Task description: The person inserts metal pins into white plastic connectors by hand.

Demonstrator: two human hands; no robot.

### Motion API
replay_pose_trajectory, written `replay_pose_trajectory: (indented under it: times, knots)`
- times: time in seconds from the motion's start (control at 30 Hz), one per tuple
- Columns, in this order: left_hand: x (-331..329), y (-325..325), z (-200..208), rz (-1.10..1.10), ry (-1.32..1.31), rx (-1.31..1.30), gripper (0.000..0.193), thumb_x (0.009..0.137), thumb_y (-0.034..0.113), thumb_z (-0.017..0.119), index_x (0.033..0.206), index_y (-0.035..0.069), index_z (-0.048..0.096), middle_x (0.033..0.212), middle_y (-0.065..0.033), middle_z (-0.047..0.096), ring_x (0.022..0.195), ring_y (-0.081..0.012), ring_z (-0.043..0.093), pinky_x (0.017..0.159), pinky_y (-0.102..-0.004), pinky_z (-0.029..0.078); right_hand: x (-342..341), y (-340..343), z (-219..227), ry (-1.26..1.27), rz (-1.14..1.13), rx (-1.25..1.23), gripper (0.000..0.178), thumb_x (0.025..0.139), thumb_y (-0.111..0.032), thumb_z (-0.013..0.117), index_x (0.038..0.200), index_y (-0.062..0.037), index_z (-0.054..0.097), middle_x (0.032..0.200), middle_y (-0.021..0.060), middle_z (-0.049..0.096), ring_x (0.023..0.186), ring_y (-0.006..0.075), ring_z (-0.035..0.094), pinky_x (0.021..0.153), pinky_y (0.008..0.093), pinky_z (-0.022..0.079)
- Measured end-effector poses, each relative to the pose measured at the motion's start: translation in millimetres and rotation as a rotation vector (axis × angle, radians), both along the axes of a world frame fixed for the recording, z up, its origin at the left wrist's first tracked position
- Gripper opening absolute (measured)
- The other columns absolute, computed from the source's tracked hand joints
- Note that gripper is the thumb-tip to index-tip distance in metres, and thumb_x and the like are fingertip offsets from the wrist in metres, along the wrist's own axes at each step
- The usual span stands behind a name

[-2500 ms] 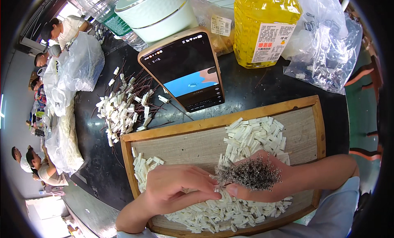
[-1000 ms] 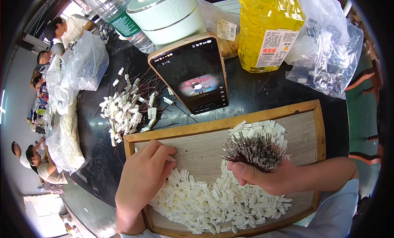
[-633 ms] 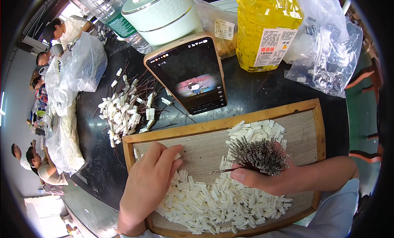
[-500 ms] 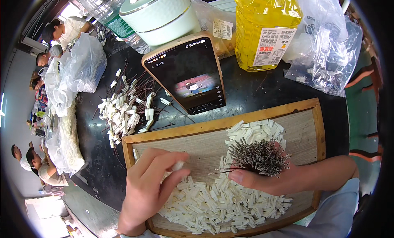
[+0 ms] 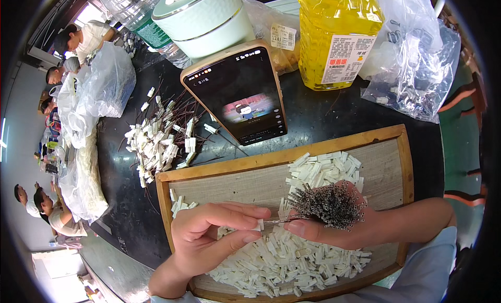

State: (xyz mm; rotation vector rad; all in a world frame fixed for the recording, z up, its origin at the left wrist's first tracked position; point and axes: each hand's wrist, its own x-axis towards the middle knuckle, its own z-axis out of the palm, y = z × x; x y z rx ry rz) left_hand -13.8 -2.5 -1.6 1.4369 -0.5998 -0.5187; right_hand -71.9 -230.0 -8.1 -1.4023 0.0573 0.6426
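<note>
My left hand (image 5: pixel 211 235) pinches a small white plastic connector housing (image 5: pixel 260 224) between thumb and fingertips. A thick bundle of thin dark wires with metal-tipped ends (image 5: pixel 327 205) is gripped in my right hand (image 5: pixel 357 232). One wire sticks out leftward past my right thumb, and its tip meets the housing; how far it sits inside cannot be made out. Both hands are over a wood-framed tray (image 5: pixel 276 159) that holds many loose white housings (image 5: pixel 302 264).
Left of the tray lies a pile of white housings with wires (image 5: pixel 156 144). Behind it stand a propped phone (image 5: pixel 240 97), a pale green bowl (image 5: pixel 206 26), a yellow-filled bottle (image 5: pixel 336 37) and clear plastic bags (image 5: pixel 417 68). People (image 5: pixel 60 214) sit at the far left.
My left hand has moved right with the housing, bringing it up to the wire tip. The wire bundle in my right hand has shifted slightly.
</note>
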Motion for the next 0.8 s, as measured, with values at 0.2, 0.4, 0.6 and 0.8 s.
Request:
replay_pose_trajectory:
  times: [0.2,0.4,0.6,0.8]
  knots:
    - [-1.3,1.1,0.3,-0.009,0.014,-0.002,0.020,0.073,-0.011,0.067,0.091,-0.006,0.060,0.097,-0.0210,0.065,0.100,-0.0299,0.062,0.086,-0.0369,0.052,-1.9,0.3,-2.0,-0.088,-0.015,-0.013,0.017,0.085,-0.016,0.066,0.092,-0.0015,0.065,0.077,0.0033,0.067,0.071,0.0018,0.054,0.063,0.0219,0.045]
    - [-2.0,0.9,0.3,-0.032,-0.058,0.026,0.018,0.074,-0.010,0.067,0.091,-0.005,0.061,0.096,-0.0216,0.065,0.098,-0.0305,0.063,0.081,-0.0354,0.054,-4.0,0.4,-2.7,-0.109,-0.023,-0.001,0.016,0.085,-0.017,0.066,0.088,-0.0021,0.065,0.071,0.0013,0.064,0.068,0.0014,0.051,0.060,0.0234,0.043]
    - [0.0,0.8,-0.3,-0.044,-0.034,0.062,0.017,0.074,-0.009,0.068,0.089,-0.005,0.061,0.094,-0.0213,0.066,0.096,-0.0300,0.064,0.082,-0.0355,0.054,-2.7,-1.5,-3.7,-0.167,0.007,-0.048,0.015,0.085,-0.017,0.066,0.088,-0.0021,0.064,0.072,0.0024,0.064,0.068,0.0029,0.051,0.061,0.0242,0.044]
    - [2.9,-7.8,3.1,-0.151,-0.155,0.127,0.016,0.074,-0.007,0.069,0.088,-0.004,0.061,0.089,-0.0183,0.067,0.094,-0.0298,0.065,0.083,-0.0370,0.053,-3.2,1.4,-6.8,-0.233,-0.046,0.032,0.016,0.083,-0.015,0.068,0.093,-0.0027,0.063,0.077,0.0038,0.065,0.071,0.0037,0.052,0.065,0.0244,0.045]
